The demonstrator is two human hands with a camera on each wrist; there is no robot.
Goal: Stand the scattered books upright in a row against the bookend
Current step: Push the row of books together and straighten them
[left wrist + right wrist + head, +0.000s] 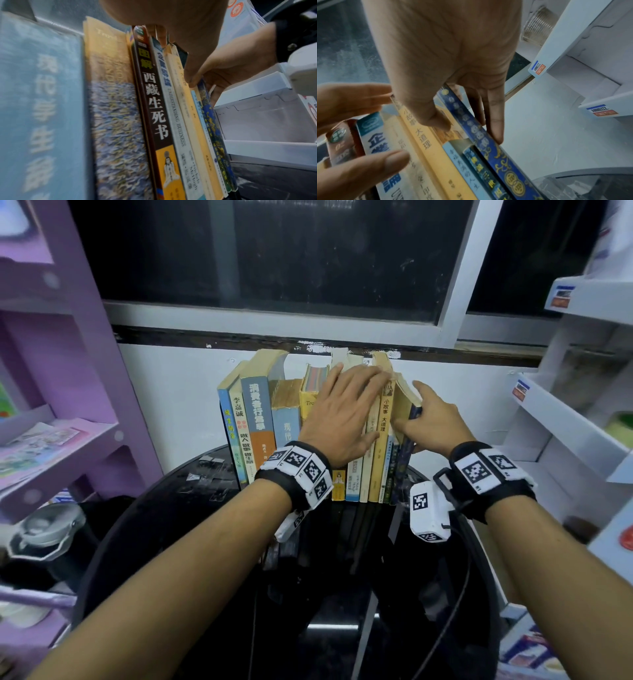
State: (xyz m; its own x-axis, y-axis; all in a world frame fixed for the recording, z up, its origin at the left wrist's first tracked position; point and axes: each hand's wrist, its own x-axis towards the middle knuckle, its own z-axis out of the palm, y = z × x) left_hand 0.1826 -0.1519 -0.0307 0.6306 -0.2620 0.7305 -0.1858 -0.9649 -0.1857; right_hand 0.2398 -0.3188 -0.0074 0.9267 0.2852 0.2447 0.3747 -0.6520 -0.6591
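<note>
A row of books (260,419) stands upright on the black round table (178,508), backs to the white wall. My left hand (342,412) lies flat with straight fingers over the spines and top edges of the middle books. My right hand (428,419) grips the dark blue patterned book (407,450) at the row's right end. In the right wrist view its thumb (436,119) presses the book's left face and its fingers (494,128) press the right face of this blue book (488,143). The blue book (212,124) leans slightly against its neighbours. I cannot make out the bookend.
A purple shelf unit (51,371) stands close on the left, with a grey kettle-like object (44,529) below it. White display shelves (582,412) crowd the right side. A dark window (274,251) and sill run above the books.
</note>
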